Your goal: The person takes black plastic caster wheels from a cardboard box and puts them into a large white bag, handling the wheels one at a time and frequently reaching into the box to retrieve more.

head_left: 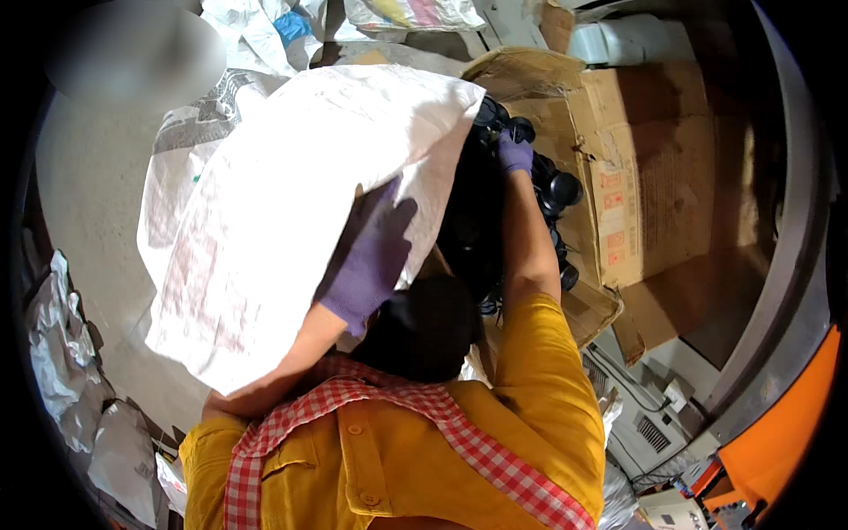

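A large white woven sack point(283, 194) stands in front of me, its mouth tilted toward a pile of black round parts point(564, 188) in an opened cardboard box point(548, 132). My left hand point(367, 261), in a purple glove, is at the sack's mouth and bears against its wall. Folds of the sack hide some of its fingers. To the right, my right hand point(515, 155), also gloved in purple, reaches into the pile. Its fingers are closed around a black round part point(521, 130) near the pile's far end. Deep shadow covers much of the pile.
Box flaps point(654, 177) spread out on the right, beside a curved metal edge point(786, 230). More white sacks point(265, 35) lie at the back, and crumpled bags point(66, 336) at the left. A grey machine housing point(645, 424) and an orange panel point(782, 433) are at lower right.
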Demonstrator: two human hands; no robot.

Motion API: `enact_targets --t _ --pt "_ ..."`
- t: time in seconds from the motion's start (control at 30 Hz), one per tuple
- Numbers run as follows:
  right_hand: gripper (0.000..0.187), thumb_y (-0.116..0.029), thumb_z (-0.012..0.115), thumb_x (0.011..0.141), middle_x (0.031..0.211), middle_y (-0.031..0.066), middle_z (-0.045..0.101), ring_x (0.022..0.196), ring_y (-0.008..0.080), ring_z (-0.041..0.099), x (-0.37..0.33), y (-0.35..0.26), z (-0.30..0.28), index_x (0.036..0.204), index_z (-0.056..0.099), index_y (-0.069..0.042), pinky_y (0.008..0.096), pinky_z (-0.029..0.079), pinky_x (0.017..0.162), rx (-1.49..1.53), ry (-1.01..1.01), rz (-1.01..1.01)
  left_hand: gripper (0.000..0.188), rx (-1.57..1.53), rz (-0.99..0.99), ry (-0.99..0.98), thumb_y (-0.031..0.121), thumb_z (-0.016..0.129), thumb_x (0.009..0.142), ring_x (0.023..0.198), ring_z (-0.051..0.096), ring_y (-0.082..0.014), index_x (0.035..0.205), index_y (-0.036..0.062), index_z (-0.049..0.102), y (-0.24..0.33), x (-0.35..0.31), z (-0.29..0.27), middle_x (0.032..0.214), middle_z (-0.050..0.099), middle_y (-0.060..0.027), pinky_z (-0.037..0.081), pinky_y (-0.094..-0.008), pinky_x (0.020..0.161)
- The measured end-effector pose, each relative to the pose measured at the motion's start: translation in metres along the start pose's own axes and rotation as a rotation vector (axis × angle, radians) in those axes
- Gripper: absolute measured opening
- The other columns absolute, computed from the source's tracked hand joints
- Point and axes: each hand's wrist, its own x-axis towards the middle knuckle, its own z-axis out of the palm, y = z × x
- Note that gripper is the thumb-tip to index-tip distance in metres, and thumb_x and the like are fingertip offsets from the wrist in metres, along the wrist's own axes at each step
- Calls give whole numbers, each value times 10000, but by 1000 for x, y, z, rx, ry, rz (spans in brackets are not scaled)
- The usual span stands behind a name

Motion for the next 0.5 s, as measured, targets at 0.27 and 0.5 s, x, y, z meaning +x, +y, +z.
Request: enact_targets --t 0.27,0.5 --pt "520 -379 599 775 1121 243 598 1082 370 553 20 -3 27 1079 605 44 389 436 913 19 21 40 306 353 125 -97 152 585 750 1200 435 -286 1047 79 587 13 13 -10 1235 502 -103 381 -403 957" --pt "240 -185 613 824 866 74 652 795 165 599 -99 7 -37 940 639 23 287 460 730 759 93 -56 445 125 227 54 83 623 730 1156 477 -340 1163 28 540 11 7 -2 1245 513 -153 385 -419 978"
